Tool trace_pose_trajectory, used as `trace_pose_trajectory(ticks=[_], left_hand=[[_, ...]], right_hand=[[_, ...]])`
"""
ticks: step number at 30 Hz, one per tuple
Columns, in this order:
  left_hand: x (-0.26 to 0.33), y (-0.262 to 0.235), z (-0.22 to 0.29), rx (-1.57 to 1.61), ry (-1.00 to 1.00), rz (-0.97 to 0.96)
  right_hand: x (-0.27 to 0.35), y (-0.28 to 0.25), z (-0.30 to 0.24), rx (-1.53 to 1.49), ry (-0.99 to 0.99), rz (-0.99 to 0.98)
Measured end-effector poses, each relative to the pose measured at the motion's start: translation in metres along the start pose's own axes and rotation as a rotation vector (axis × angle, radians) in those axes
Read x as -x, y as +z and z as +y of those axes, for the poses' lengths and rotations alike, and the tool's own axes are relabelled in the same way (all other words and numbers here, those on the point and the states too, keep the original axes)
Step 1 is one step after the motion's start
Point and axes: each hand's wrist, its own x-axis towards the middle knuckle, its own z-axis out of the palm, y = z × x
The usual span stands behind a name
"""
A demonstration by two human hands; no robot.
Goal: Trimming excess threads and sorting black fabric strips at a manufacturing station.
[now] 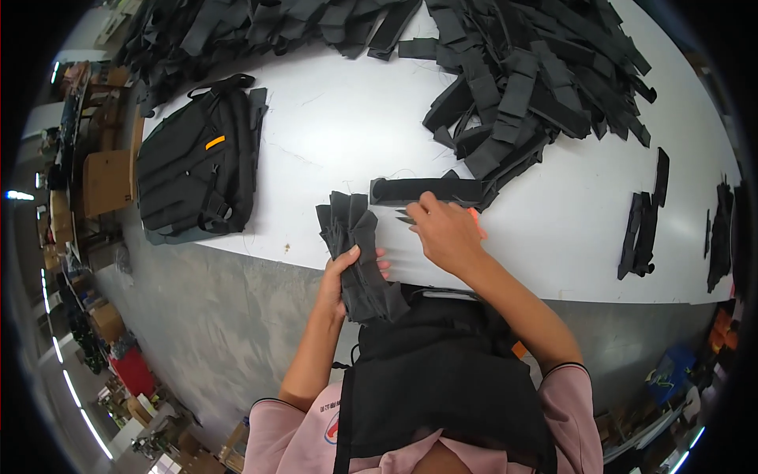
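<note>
My left hand (347, 272) is closed around a bundle of dark grey fabric strips (365, 253), held upright at the table's front edge. Just to its right, my right hand (444, 231) is closed on what looks like thread snips (405, 216); two dark pointed tips stick out toward the bundle. Something orange (478, 224) shows behind the same hand, partly hidden. Beyond its fingers a single black fabric strip (430, 191) lies flat on the white table (316, 134).
A large heap of black fabric strips (517, 87) covers the far right, and another pile (260, 31) lines the far edge. At the left stands a black backpack (201, 162) with an orange tab. Small strip stacks (639, 233) lie to the right.
</note>
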Motion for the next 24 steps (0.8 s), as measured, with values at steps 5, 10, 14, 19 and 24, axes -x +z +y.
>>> trace_pose_trajectory(ticks=[5, 10, 14, 19, 24], left_hand=[[0.006, 0.003, -0.003, -0.012, 0.017, -0.007], [0.009, -0.009, -0.003, 0.002, -0.012, -0.012], [0.023, -0.013, 0.017, -0.022, 0.054, 0.017], [0.025, -0.004, 0.037, -0.144, 0.113, 0.039], [0.027, 0.005, 0.037, -0.091, 0.094, 0.048]], right_hand=[[-0.013, 0.024, -0.004, 0.016, -0.065, -0.111], [0.001, 0.026, 0.001, -0.020, -0.044, -0.075], [0.041, 0.000, 0.013, -0.138, 0.199, 0.020], [0.046, -0.012, 0.003, -0.134, 0.229, 0.042], [-0.010, 0.002, -0.004, -0.155, 0.079, 0.148]])
